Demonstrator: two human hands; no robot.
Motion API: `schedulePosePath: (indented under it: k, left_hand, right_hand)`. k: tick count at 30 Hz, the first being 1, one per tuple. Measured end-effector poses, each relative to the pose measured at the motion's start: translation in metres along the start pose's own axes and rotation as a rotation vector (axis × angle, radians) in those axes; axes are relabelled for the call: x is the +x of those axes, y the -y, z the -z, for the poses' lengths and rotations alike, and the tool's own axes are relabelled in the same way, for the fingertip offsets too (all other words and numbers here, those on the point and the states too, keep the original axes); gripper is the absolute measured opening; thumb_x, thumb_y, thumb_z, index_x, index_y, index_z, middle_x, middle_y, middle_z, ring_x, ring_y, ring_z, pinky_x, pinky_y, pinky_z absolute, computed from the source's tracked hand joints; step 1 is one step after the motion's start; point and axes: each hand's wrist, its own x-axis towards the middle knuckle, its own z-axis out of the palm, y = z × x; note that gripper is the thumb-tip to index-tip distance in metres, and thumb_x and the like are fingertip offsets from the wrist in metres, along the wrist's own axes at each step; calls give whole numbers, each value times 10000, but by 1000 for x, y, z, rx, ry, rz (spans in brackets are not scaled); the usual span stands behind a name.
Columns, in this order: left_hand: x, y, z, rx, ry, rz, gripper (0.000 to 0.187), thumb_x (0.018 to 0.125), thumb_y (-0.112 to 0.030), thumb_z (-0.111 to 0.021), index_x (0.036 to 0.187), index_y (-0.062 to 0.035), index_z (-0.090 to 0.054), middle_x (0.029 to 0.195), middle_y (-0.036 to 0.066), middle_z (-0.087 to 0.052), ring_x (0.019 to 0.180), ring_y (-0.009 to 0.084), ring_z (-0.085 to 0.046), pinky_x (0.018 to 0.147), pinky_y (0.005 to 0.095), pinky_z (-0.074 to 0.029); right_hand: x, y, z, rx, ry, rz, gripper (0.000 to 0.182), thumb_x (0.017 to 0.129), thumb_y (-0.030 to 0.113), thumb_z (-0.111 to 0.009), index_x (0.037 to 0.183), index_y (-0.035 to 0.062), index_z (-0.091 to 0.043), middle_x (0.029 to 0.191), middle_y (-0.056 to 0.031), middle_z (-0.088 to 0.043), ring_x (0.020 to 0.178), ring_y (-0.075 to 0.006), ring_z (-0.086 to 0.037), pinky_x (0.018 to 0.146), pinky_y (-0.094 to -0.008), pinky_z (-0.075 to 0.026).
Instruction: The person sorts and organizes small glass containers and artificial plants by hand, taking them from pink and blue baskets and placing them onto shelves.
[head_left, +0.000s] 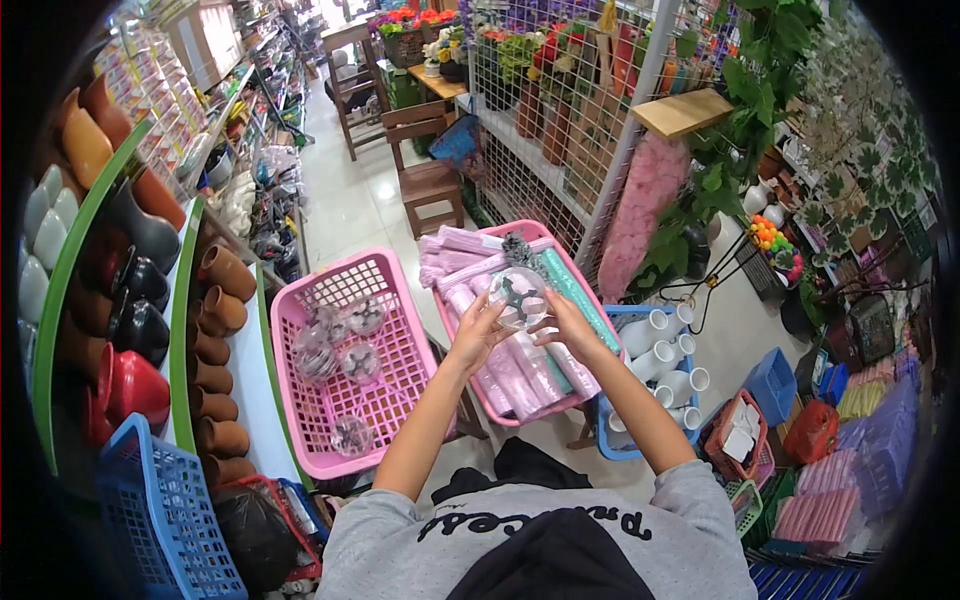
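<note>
A clear, round plastic piece with a dark spoked pattern (519, 297) is between my hands, above the right-hand pink basket. My left hand (481, 335) grips its left edge, fingers curled round it. On the opposite edge, my right hand (568, 332) holds it too, thumb and fingers bent. Below lie pink plastic-wrapped rolls (510, 365), teal wrapped rolls (583, 300) and a grey fuzzy bundle (523, 252), all in the right pink basket (606, 315). Several similar clear round pieces (361, 363) sit in the left pink basket (290, 430).
White vases (655, 358) fill a blue basket (620, 450) on my right. Shelves of clay pots (222, 310) line the left, above a blue crate (165, 510). Wooden chairs (425, 170) stand ahead beside a white wire rack (560, 120). Tiled floor (345, 215) runs between them.
</note>
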Motion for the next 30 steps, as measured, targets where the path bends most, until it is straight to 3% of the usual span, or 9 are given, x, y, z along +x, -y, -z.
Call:
schedulePosePath:
  k: [6,8,9,10,12,13,21,28,30]
  left_hand:
    - [28,9,-15,4,-58,-44,435,936,-197,-514,1335,-91,-377,1212,64,-548,1043,208,-595,886,375,-497]
    - [30,8,-19,-7,-117,-52,426,937,-196,-506,1330,-87,-385,1193,67,-558,1027,197,-598,877,366,-505]
    - [32,9,-16,-11,-114,-72,428,937,-200,-505,1332,-86,-384,1188,69,-559,1022,196,-599,872,362,-509]
    - [32,11,-13,-16,-114,-89,431,938,-204,-504,1334,-85,-383,1184,71,-560,1017,194,-600,868,358,-513]
    - [32,13,-9,-8,-139,-87,433,938,-208,-504,1335,-84,-384,1182,71,-560,1013,195,-601,860,351,-517]
    - [33,15,-5,-4,-148,-88,438,939,-211,-502,1339,-84,-378,1193,75,-554,1023,198,-596,865,354,-514]
    - [31,12,-4,-3,-218,-83,457,941,-217,-492,1352,-72,-355,1250,99,-507,1075,221,-565,900,382,-498]
    - [23,6,3,-56,-289,-132,404,926,-211,-534,1295,-99,-413,1172,59,-552,1009,191,-587,875,379,-496]
    - [20,4,3,-65,-313,-136,404,925,-210,-535,1295,-100,-414,1172,58,-551,1005,191,-588,875,381,-496]
  right_hand:
    - [30,6,39,-22,52,-66,485,974,433,-372,1254,54,-486,1126,-98,-599,820,-199,-617,608,-308,-527]
    - [53,-9,64,-267,-97,67,469,977,405,-386,1218,30,-531,1106,-97,-600,800,-164,-613,605,-286,-516]
    - [65,-17,75,-480,-173,181,465,936,379,-473,1207,9,-546,1090,-182,-585,888,-278,-619,785,-359,-495]
    - [74,-31,86,-475,-165,175,465,936,379,-473,1207,9,-546,1090,-182,-585,888,-278,-619,785,-359,-495]
    - [84,-53,97,-1083,-230,392,485,882,348,-545,1220,0,-529,1116,-234,-566,1018,-359,-570,900,-405,-436]
    - [88,-57,98,-1097,-133,259,528,849,337,-573,1256,9,-492,1165,-258,-528,1099,-398,-514,929,-446,-414]
    - [89,-54,76,-1148,-123,211,567,829,279,-569,1299,0,-418,1184,-286,-506,1078,-418,-528,905,-458,-437]
    - [100,-43,78,-957,-181,238,583,791,250,-525,1268,-64,-409,986,-333,-595,938,-457,-586,864,-472,-449]
    - [103,-30,78,-674,-195,169,570,785,242,-521,1247,-75,-413,979,-344,-588,918,-478,-577,842,-490,-438]
